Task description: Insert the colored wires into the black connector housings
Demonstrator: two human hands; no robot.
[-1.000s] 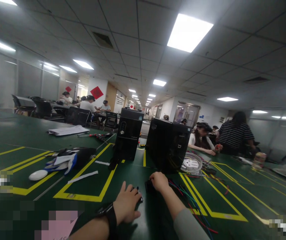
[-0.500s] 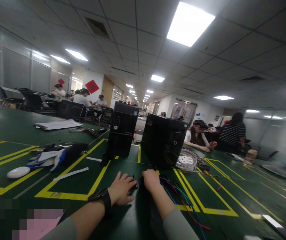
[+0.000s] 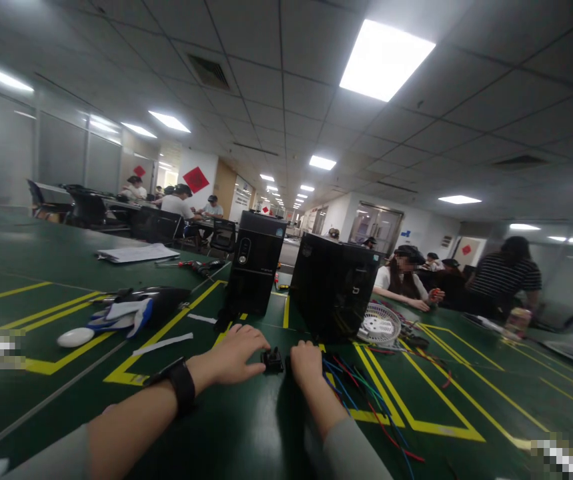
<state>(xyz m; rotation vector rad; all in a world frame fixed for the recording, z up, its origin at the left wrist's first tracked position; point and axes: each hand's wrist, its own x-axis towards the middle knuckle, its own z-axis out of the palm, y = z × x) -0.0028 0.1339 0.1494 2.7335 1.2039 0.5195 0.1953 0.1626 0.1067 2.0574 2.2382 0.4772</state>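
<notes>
On the green table, my left hand [image 3: 230,359] has its fingers stretched out, with the thumb beside a small black part [image 3: 273,361]. I cannot tell whether the fingertips touch this part. My right hand [image 3: 307,363] is closed just right of it, its knuckles up; whatever lies under the fingers is hidden. Loose red, blue and green wires [image 3: 353,380] spread out to the right of that hand. Beyond both hands stand two black computer towers, a narrower one [image 3: 255,267] on the left and a wider one [image 3: 333,287] on the right.
Gloves [image 3: 129,313], a white oval object [image 3: 75,337], paper sheets [image 3: 137,253] and a screwdriver [image 3: 173,265] lie to the left. A white round grille [image 3: 380,325] sits by the right tower. Across the table a co-worker [image 3: 406,283] sits; a cup [image 3: 517,324] stands farther right.
My left hand has drawn back to the left, uncovering the small black part. My right hand stays closed in nearly the same spot. The head view has shifted slightly.
</notes>
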